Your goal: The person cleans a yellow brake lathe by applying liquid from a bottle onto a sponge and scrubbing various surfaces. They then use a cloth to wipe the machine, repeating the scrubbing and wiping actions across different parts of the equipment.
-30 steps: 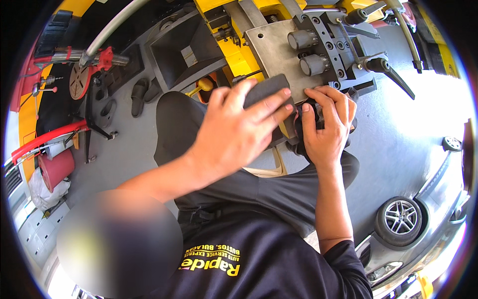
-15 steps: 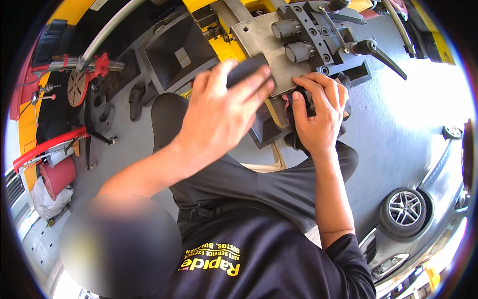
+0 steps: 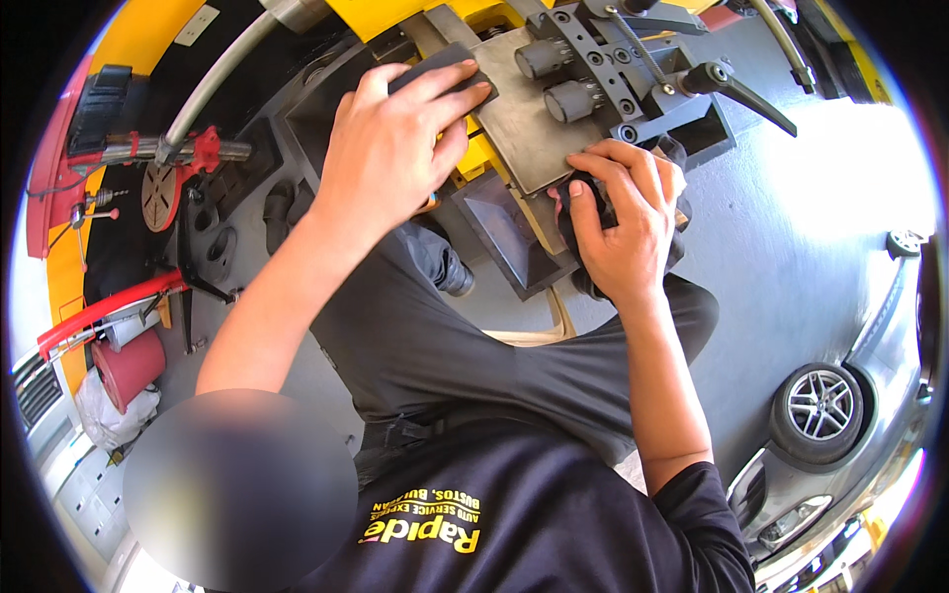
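Observation:
A dark, flat rectangular block [image 3: 447, 77] is gripped in my left hand [image 3: 390, 148], fingers on top. It is over the left edge of the bare metal plate [image 3: 519, 128] on a yellow machine; touching or just above, I cannot tell. My right hand [image 3: 630, 217] curves over a black lumpy object [image 3: 575, 212] at the plate's near right corner, fingertips at the plate's edge. The hand hides most of that object, so its kind is unclear. Two round grey knobs with marked scales [image 3: 571, 101] stand on the plate, beside a dark bolted block [image 3: 621, 74].
A black lever handle [image 3: 741, 94] sticks out to the right. A dark metal tray [image 3: 514, 237] sits below the plate, above my crossed legs. Red stand equipment [image 3: 109, 306] and a red bucket [image 3: 130, 374] stand left; a grey car [image 3: 840, 465] is at right.
My left hand has moved the dark block left and away from me, from the plate's near part toward its far left edge. My right hand has stayed at the corner.

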`<state>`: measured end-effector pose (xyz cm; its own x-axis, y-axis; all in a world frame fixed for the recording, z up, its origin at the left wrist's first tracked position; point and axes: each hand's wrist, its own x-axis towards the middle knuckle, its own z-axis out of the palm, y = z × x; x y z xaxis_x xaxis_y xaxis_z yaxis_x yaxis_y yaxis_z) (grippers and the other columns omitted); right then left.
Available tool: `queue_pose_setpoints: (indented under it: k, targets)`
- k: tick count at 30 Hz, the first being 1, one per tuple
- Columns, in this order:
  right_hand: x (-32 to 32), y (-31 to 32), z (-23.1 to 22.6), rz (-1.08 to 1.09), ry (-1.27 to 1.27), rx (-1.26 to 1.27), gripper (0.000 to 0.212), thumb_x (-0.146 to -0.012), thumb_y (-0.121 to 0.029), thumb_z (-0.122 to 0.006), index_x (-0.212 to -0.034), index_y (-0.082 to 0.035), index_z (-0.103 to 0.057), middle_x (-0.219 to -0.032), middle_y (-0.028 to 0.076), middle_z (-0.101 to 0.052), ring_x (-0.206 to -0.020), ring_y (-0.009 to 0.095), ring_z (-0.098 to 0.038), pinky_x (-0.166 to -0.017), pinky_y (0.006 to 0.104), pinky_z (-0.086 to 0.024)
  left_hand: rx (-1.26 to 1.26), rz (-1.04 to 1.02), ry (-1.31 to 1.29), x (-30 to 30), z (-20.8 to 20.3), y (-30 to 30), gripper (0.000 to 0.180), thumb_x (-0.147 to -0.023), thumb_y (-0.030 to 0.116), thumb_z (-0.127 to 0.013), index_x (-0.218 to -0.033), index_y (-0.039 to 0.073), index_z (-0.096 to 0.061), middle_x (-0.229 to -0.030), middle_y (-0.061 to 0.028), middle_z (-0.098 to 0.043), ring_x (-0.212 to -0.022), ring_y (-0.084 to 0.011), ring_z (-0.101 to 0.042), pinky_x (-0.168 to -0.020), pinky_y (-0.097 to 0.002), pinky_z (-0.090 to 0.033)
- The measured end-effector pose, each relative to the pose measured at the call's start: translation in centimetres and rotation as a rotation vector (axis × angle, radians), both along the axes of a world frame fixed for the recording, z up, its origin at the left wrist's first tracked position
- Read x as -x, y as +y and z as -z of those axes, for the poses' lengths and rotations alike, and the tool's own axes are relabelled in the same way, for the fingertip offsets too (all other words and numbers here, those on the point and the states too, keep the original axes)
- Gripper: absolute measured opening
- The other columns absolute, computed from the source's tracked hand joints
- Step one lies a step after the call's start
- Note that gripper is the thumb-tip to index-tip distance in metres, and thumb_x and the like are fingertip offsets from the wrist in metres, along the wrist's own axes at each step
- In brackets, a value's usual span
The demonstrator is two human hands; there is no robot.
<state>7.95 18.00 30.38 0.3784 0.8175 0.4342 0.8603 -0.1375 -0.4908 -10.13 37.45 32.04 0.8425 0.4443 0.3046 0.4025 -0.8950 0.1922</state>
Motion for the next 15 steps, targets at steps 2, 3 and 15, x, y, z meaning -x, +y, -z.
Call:
queue_pose_setpoints:
  k: [2, 3, 15]
  targets:
    - [-0.2, -0.2, 0.1, -0.015, -0.034, 0.0, 0.022, -0.087, -0.008, -0.078, -0.109, -0.009, -0.082, -0.12, 0.006, -0.074, -0.116, 0.031, -0.062, -0.111, 0.0446, -0.043, 0.038, -0.015, -0.01, 0.1, 0.2, -0.5, 0.044, -0.094, 0.015, -0.073, -0.138, 0.018, -0.075, -0.152, 0.0002, -0.068, -0.128, -0.0293, -0.066, -0.117, -0.0441, -0.049]
    - [-0.2, -0.2, 0.1, -0.024, -0.05, -0.001, 0.022, -0.087, -0.008, -0.078, -0.109, -0.009, -0.082, -0.12, 0.006, -0.074, -0.116, 0.031, -0.062, -0.11, 0.0445, -0.043, 0.06, -0.015, -0.006, 0.2, 0.2, -0.3, 0.047, -0.092, 0.014, -0.074, -0.139, 0.019, -0.074, -0.153, 0.0003, -0.067, -0.128, -0.0292, -0.065, -0.116, -0.0441, -0.049]
    - [-0.2, -0.1, 0.1, -0.019, 0.0, -0.024, 0.02, -0.088, -0.008, -0.078, -0.108, -0.01, -0.082, -0.118, 0.005, -0.075, -0.114, 0.03, -0.064, -0.11, 0.0457, -0.042, -0.045, 0.093, 0.2, 1.2, -1.5, -6.3, 0.065, -0.087, 0.004, -0.07, -0.151, 0.011, -0.068, -0.162, -0.004, -0.062, -0.134, -0.0331, -0.061, -0.112, -0.0467, -0.05]
